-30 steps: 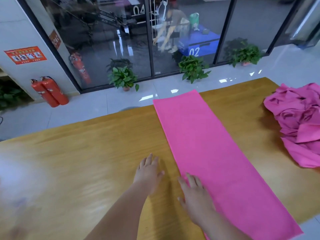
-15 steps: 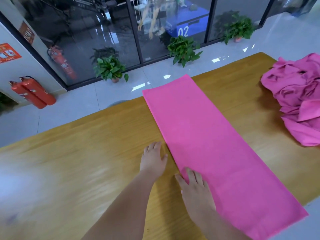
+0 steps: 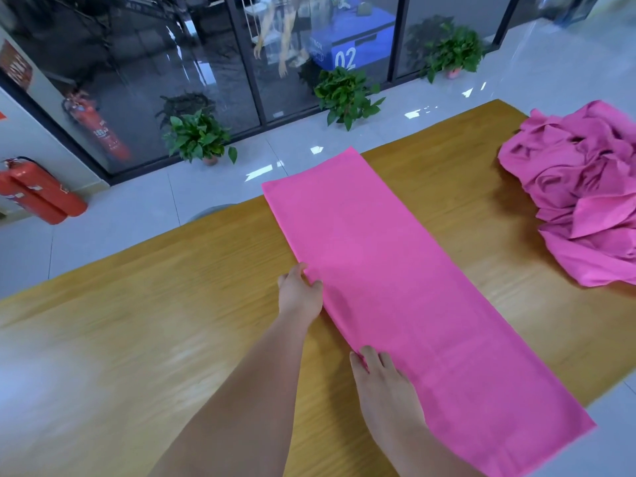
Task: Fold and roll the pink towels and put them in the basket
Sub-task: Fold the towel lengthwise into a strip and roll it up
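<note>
Right, long pink towel (image 3: 395,287) flat on table (image 3: 172,304), long axis running away from us. Both our hands at its left long edge: left hand (image 3: 300,297) farther, pinching it; right hand (image 3: 385,390) nearer, grip unclear. Next fold likely goes rightward.

I count one table (image 3: 137,304) on my feed. On it lie one flat pink towel (image 3: 395,287) and one heap of pink towels (image 3: 578,191); how many are in the heap I cannot tell. Two hands show: the left hand (image 3: 299,297) and the right hand (image 3: 385,390). Beyond are three potted plants: the left plant (image 3: 198,139), the middle plant (image 3: 347,94) and the right plant (image 3: 454,53). There are also two red fire extinguishers (image 3: 38,189) on the floor, a third extinguisher (image 3: 99,129) in the glass, and one blue box (image 3: 351,39).
</note>
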The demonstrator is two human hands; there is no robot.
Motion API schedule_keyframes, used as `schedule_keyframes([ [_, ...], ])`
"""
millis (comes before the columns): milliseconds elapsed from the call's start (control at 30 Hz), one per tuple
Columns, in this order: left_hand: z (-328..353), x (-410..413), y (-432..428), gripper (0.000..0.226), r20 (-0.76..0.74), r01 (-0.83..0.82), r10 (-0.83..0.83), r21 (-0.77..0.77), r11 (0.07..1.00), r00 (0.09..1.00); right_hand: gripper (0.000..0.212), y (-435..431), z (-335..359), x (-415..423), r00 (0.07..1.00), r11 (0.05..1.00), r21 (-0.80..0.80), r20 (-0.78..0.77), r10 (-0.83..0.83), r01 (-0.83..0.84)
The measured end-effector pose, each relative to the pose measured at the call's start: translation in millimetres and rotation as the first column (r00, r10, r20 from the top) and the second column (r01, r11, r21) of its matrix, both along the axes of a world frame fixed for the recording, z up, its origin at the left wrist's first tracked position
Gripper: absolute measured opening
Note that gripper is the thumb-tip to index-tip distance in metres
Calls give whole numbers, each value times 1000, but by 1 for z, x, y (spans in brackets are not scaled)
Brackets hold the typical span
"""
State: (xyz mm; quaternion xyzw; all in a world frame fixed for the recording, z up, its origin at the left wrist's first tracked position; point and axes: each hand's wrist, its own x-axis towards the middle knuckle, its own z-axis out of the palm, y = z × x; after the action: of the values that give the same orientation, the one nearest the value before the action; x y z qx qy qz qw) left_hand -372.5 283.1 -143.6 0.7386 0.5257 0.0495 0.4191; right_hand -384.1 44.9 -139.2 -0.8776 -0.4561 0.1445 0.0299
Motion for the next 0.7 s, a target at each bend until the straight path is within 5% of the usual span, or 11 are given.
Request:
schedule_keyframes([
  [200, -1, 11, -1, 44, 69, -83, 92, -128, 988, 993, 79, -2, 8, 2, 996, 1000, -21, -88, -4, 2],
  [467, -5, -21, -6, 56, 96, -184, 223, -308, 933, 970, 81, -10, 10, -4, 975, 996, 25, -206, 85, -82],
  [700, 7, -50, -13, 54, 155, -217, 317, -455, 863, 936, 53, -18, 3, -14, 931, 997, 80, -362, 34, -5],
])
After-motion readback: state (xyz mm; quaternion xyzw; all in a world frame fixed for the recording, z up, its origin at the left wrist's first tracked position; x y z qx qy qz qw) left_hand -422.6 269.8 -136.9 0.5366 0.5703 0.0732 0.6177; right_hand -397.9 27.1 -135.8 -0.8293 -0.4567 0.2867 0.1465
